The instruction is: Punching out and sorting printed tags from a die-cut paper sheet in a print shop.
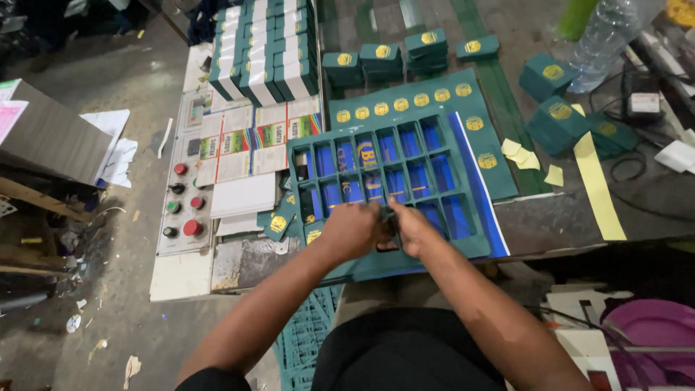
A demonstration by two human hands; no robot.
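A: We have both hands on the dark green die-cut card sheet with rectangular windows, lying on the worn metal work table just at 12 o'clock from us, over a blue printed sheet.

B: Our left hand pinches its near edge, fingers closed on the card; our right hand clamps the same edge just at 3 o'clock of it.

A: It looks thin, light and floppy, and the narrow ribs between the windows would likely tear. We judge the wider outer border the safer hold.

B: At 11 o'clock stand stacks of green and white cartons; at 9 o'clock sits the grey control panel with red and green buttons.

A: Small green card piles with gold round seals lie at 12 o'clock, yellow paper strips at 2 o'clock.
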